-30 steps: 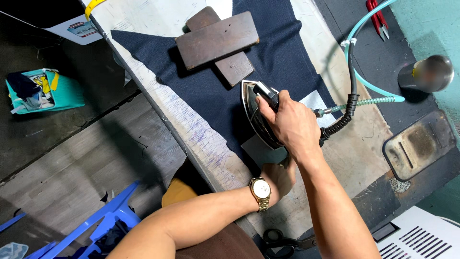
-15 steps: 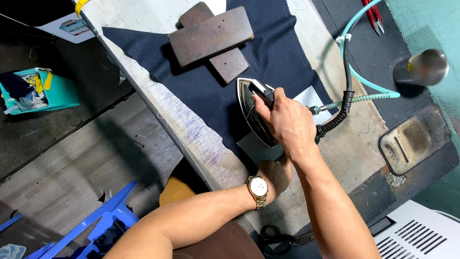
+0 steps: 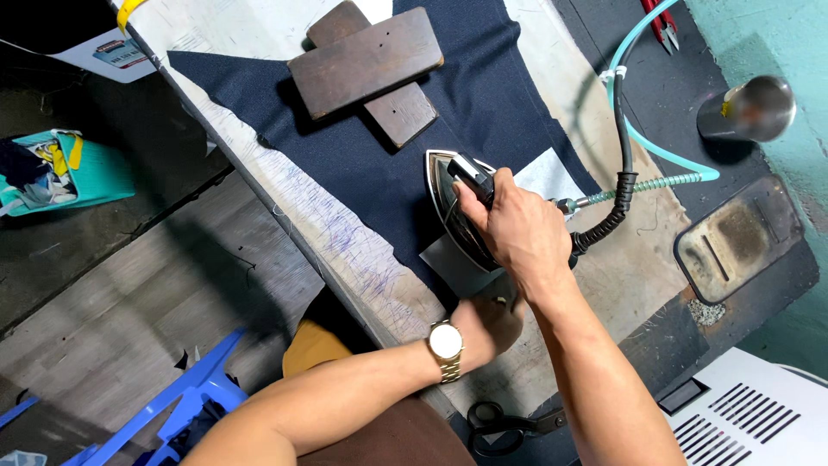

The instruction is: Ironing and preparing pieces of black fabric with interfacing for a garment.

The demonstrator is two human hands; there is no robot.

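iron handle buried under the right hand, left hand half tucked beneath that wrist, scissors partly covered by the forearm, blue stool chopped off at the bottom edge

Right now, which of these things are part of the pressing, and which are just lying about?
In use: iron in the right hand; navy cloth; left hand by the cloth's near edge.
Lying about: wooden blocks, scissors, metal cup, teal box.

Both forearms are bare, without sleeves; the left wrist wears a gold metal-link wristwatch with a round pale dial.
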